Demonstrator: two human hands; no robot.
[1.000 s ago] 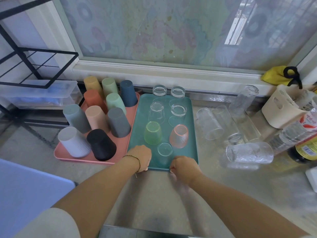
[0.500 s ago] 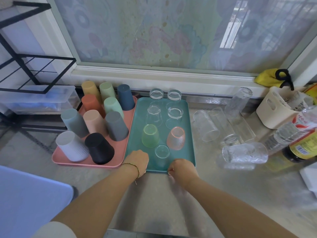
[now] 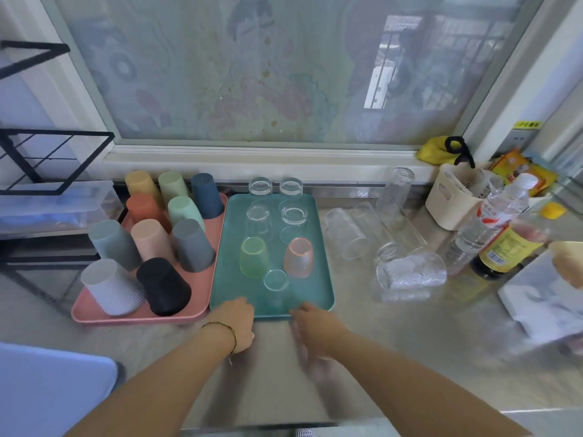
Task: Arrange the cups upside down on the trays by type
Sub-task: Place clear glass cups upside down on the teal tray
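I see a teal tray (image 3: 233, 247), a pink tray (image 3: 202, 291) left of it, and a green glass (image 3: 254, 257) and pink glass (image 3: 298, 257) on it.

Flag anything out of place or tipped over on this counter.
Several clear glasses lie on their sides on the counter to the right of the teal tray, among them a textured glass. They look odd because the cups on both trays stand upside down. Nothing looks spilled or broken.
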